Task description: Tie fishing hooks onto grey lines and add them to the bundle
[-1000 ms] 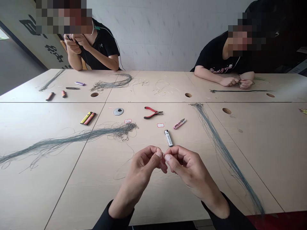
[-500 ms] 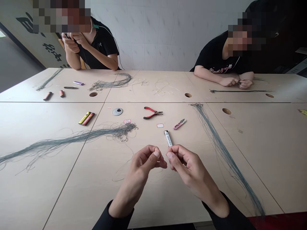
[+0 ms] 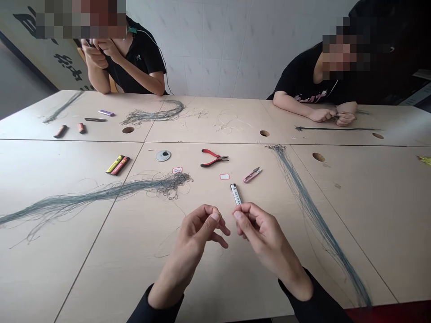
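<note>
Both of my hands are raised over the near middle of the table. My left hand (image 3: pixel 204 231) pinches thumb against index finger, its other fingers loosely spread. A thin cord (image 3: pixel 164 246) trails from beside it over the tabletop and seems to lead into the pinch. My right hand (image 3: pixel 257 229) is a short gap away, thumb and index finger pressed together; whatever they hold is too fine to make out. Just beyond the right fingertips lies a white lighter (image 3: pixel 235 194), partly covered by them. Past it are pink thread snips (image 3: pixel 252 175) and red-handled pliers (image 3: pixel 214 158).
Bundles of blue-grey cords lie left (image 3: pixel 101 195) and right (image 3: pixel 313 220). Also on the table are a yellow and red pair of lighters (image 3: pixel 117 165), a grey round cap (image 3: pixel 163 155) and a small label (image 3: pixel 224 176). Two people sit opposite, their hands at work.
My left hand has shifted slightly left and its lower fingers have spread, widening the gap between my hands. The view has turned a little.
</note>
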`<state>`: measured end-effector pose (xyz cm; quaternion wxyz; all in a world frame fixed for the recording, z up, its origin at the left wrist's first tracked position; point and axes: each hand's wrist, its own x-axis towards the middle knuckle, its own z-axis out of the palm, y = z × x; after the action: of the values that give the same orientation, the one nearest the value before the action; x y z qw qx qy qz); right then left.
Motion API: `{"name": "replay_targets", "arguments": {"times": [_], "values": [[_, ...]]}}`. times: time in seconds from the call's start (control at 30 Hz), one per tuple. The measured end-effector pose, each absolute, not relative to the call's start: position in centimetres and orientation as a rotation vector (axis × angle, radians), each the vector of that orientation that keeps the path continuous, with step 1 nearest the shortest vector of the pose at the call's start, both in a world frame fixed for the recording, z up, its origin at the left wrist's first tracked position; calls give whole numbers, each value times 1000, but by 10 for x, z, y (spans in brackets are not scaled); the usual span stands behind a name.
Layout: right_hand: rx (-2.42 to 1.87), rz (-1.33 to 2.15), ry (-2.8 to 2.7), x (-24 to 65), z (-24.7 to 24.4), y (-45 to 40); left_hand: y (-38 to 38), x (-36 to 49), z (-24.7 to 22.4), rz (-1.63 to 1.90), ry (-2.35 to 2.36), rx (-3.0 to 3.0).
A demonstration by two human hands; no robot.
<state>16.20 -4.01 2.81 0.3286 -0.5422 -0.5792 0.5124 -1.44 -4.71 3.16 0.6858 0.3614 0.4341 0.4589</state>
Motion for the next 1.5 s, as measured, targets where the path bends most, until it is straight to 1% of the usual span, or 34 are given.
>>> {"name": "replay_targets", "arguments": {"times": [0.17,0.43,0.6,0.83,1.0,1.13,1.2,1.3,1.33,1.4,1.5], "values": [[-1719,806,-1656,176,-5,-8,-37,-17,27,1039,1004,839],[-1825,351,-1765,193,-38,49,-12,-17,4,1033,1015,900],[-1834,222,-1848,193,-49,52,-9,-17,-7,1042,1000,852],[-1903,208,-1864,177,-48,39,-4,-18,-13,1056,977,807],[-1887,293,-1825,168,-47,38,-5,-19,-14,1060,960,777],[-1780,456,-1778,162,-34,26,-6,-19,-15,1060,960,755],[-1706,669,-1720,157,-26,15,-6,-19,-15,1058,957,757],[-1504,1242,-1421,146,-19,-4,-6,-18,-16,1044,954,754],[-1437,1383,-1308,143,-19,-10,-6,-18,-17,1035,953,755],[-1373,1495,-1192,139,-20,-17,-6,-18,-18,1026,954,757],[-1360,1504,-1183,138,-22,-19,-5,-18,-18,1031,943,740]]}}
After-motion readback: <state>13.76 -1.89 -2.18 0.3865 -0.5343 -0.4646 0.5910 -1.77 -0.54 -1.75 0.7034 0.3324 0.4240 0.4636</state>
